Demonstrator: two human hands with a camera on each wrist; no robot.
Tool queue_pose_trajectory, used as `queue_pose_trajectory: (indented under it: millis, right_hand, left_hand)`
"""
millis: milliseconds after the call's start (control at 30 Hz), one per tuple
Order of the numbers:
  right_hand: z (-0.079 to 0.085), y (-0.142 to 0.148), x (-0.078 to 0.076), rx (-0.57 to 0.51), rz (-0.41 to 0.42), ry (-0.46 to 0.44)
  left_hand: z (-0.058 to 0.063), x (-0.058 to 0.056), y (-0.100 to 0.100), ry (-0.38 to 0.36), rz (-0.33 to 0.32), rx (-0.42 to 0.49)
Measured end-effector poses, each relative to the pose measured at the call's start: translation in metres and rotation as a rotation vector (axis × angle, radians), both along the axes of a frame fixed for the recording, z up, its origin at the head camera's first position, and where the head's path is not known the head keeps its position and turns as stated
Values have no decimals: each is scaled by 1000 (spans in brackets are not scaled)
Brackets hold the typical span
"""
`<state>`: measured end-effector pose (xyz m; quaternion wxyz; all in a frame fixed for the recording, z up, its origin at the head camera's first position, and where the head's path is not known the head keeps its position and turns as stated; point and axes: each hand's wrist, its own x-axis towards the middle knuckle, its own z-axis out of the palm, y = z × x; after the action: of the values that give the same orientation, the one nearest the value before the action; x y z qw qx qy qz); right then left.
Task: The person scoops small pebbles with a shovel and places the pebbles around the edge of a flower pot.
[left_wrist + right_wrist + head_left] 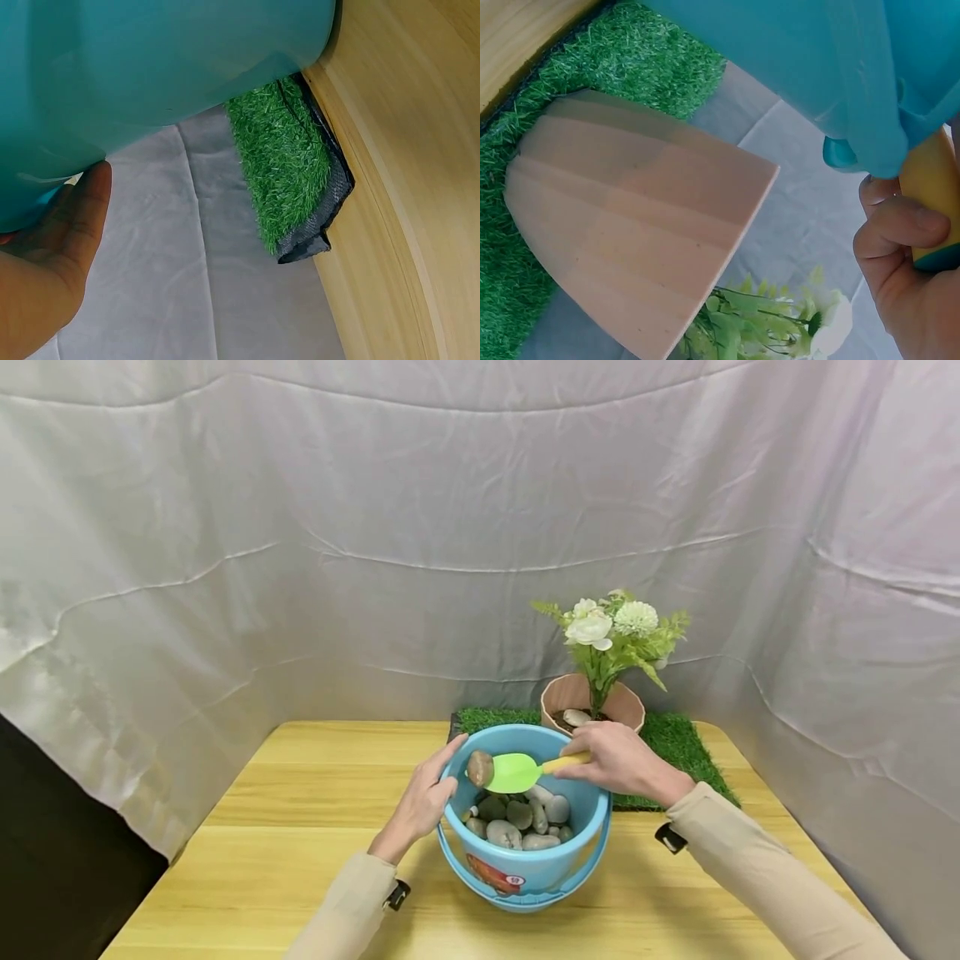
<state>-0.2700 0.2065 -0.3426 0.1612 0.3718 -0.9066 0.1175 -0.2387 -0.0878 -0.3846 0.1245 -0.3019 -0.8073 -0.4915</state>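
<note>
A light-blue bucket (528, 881) stands on the wooden table with several grey and pale stones (504, 834) inside. My left hand (422, 795) holds the bucket's left rim; in the left wrist view its fingers (94, 196) lie against the blue wall. My right hand (617, 760) grips the yellow handle (566, 763) of a toy shovel, and in the right wrist view the thumb (922, 221) presses on that handle. The shovel's green blade (514, 773) reaches over the bucket's opening, with a brown stone (480, 769) at its tip, above the other stones.
Behind the bucket, a pink flowerpot (628, 708) with white flowers (589, 628) stands on a green turf mat (678, 745). One pale stone (576, 717) lies in the pot. Grey curtains (420, 527) hang around the table (300, 835).
</note>
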Motion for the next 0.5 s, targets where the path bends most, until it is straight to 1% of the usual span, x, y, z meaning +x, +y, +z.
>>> queue_pose_trajectory:
  millis: [333,500]
  right_hand:
    - [-7,-1,-1,-42,-13,29]
    - [-7,-1,-1,-64,-17,28]
  left_hand:
    - [-1,0,-1,-4,2,7]
    - [-1,-1,-1,-9,-7,15]
